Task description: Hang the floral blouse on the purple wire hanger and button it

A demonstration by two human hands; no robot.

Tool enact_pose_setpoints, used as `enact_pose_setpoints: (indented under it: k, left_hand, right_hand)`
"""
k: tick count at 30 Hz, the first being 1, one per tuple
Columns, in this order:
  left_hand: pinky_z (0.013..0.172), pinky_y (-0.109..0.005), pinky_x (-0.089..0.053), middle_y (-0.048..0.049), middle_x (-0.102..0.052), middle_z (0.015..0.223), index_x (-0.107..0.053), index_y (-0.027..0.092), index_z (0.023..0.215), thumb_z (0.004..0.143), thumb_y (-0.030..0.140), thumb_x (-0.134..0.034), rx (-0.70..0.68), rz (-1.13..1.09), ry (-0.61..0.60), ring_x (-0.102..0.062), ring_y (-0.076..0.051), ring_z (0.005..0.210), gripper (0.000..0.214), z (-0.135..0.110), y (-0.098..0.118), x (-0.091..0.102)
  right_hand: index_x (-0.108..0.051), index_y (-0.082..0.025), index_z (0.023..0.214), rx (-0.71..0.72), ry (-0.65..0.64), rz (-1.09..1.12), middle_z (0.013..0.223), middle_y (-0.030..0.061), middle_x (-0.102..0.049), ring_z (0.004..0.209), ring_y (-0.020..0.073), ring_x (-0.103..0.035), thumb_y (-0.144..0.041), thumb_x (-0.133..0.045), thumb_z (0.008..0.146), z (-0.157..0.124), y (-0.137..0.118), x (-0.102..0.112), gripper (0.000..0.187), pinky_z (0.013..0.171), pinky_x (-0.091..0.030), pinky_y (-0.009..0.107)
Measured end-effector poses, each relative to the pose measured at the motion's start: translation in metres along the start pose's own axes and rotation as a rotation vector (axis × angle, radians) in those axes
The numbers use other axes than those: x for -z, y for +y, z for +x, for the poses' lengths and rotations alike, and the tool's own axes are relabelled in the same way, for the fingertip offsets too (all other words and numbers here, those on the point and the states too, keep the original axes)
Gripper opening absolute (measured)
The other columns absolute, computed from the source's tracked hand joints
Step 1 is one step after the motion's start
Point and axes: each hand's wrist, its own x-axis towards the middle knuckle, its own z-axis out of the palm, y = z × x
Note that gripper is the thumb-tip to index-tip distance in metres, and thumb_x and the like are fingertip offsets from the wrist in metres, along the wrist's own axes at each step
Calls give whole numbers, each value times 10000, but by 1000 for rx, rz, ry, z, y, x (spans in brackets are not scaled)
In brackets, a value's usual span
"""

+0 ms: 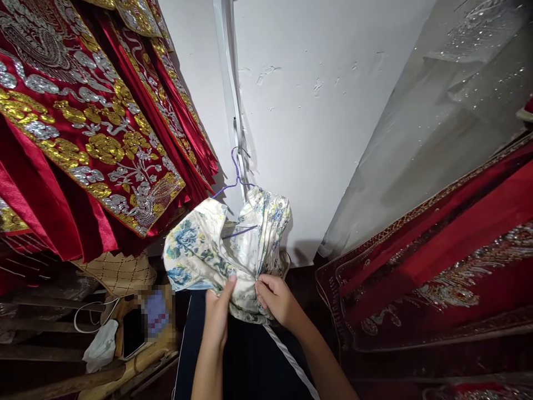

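Observation:
A cream garment with blue, green and yellow flowers (189,244) hangs in front of me on a purple wire hanger (237,166). Its opening gapes at the middle, and a hanger bar shows inside. My left hand (217,314) grips the fabric left of the opening, thumb on top and fingers mostly hidden behind the cloth. At the lower end of the opening, my right hand (277,299) pinches the garment's edge between thumb and curled fingers. Whether a zip pull lies in that pinch is too small to tell.
Red garments with gold and silver embroidery (104,147) hang on the left. A wooden chair (145,355) holds a phone (134,333) and crumpled tissue (102,345). Dark red embroidered cloth (416,289) and sheer sparkly fabric (400,139) hang right, beside a white wall (308,150).

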Motion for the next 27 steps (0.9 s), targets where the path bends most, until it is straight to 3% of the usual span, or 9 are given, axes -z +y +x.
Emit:
enact_pose_setpoints:
  k: [3,5,7,10,12,17,22,25,27]
  left_hand:
    - [1002,-363,-458,-47,-662,1031,-620,200,1101,729,362,-818,-234,155,275,-615,-239,1075,451,13,-4,24]
    - [977,-333,-443,-32,-622,1048,-599,225,1099,721,348,-816,-408,271,337,-587,-213,1040,453,12,-8,28]
    - [971,-321,-424,-43,-617,1083,-600,231,1113,740,329,-795,-480,404,223,-571,-215,1046,433,2,-12,22]
    - [889,-303,-447,-52,-650,1001,-629,211,1073,823,301,-704,-379,540,-163,-593,-220,968,276,-15,-17,3]
    - [797,-279,-460,-39,-649,886,-638,195,994,882,312,-624,-304,535,-338,-597,-205,858,162,-21,-20,-7]
    - [629,-228,-384,5,-548,682,-567,183,778,918,381,-580,-302,544,-304,-509,-149,663,243,-21,-25,-16]
    - [606,-223,-326,36,-423,623,-502,191,711,907,364,-565,-359,669,-334,-422,-127,606,268,-10,-26,-19]
    - [578,-224,-299,42,-414,604,-509,192,703,886,325,-563,-366,746,-393,-404,-124,571,233,3,-21,-12]
    - [582,-228,-319,32,-456,611,-534,188,696,863,288,-583,-366,780,-416,-442,-132,577,201,11,-11,-9]
  right_hand:
    - [-488,-207,654,-29,18,44,447,-47,-461,454,112,-403,-251,-446,933,-4,-3,8,286,513,-294,256]
    - [-501,-204,652,-65,9,84,418,-52,-465,425,107,-415,-252,-443,925,-4,-5,9,283,495,-287,247]
    - [-518,-200,648,-100,-23,109,399,-47,-491,390,104,-434,-265,-444,915,-3,-6,4,284,466,-270,239]
    - [-547,-191,645,-133,-113,145,398,-35,-538,347,102,-454,-274,-461,879,-4,-8,-7,262,420,-241,226]
    - [-565,-185,651,-145,-161,176,415,-25,-569,347,105,-479,-276,-477,852,-7,-9,-12,238,403,-245,216]
    - [-615,-162,680,-74,-94,250,446,-6,-606,332,80,-405,-284,-499,824,13,-37,10,221,379,-254,206]
    - [-620,-149,694,127,145,380,494,-11,-590,401,63,-417,-322,-636,774,79,-121,48,191,381,-264,186]
    - [-601,-152,694,210,234,419,484,-15,-580,384,48,-388,-306,-609,766,97,-158,52,170,365,-213,171]
    - [-595,-159,703,238,201,396,481,-17,-585,378,48,-392,-302,-584,778,93,-163,48,162,366,-221,166]
